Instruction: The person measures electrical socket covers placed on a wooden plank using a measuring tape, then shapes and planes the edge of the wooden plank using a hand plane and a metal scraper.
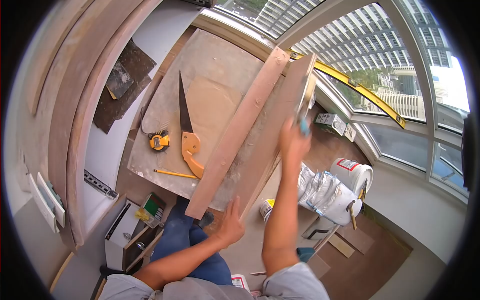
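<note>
My right hand is closed round the blue handle of a blurred tool, whose blade lies against the edge of a long board near its far end. My left hand rests at the near end of that board, fingers stretched out against it. A narrower pinkish plank lies beside the board, to its left. Both lie over a dusty work surface. Farther left on that surface are a handsaw with an orange handle, a yellow tape measure and a yellow pencil.
A yellow spirit level leans along the window frame. White buckets, a plastic-wrapped bundle and a hammer stand right of my right arm. Curved wood panels and an open drawer box are at left.
</note>
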